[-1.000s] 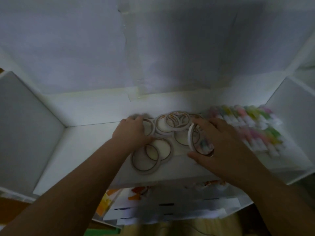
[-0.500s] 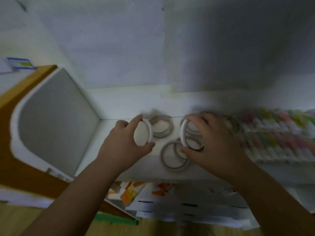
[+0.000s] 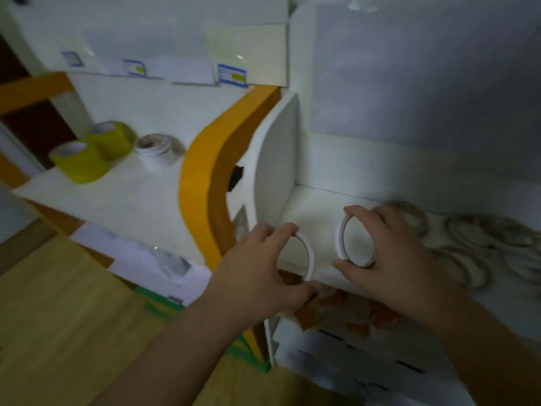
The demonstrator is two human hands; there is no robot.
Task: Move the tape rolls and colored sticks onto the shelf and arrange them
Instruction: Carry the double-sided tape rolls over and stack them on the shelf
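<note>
At the front edge of the white shelf (image 3: 310, 206), the left hand (image 3: 257, 273) pinches a thin white tape roll (image 3: 308, 256) upright, and the right hand (image 3: 392, 253) grips another roll (image 3: 341, 238) just beside it. Flat rings (image 3: 480, 238) lie blurred to the right. Yellow rolls (image 3: 79, 162) stand well apart on the left surface (image 3: 117, 200).

Dim, soft indoor light with a small glare spot on the glossy wall panel (image 3: 239, 57), motion blur smearing the flat tape rings (image 3: 483, 244), and wide-angle bending toward the edges.
</note>
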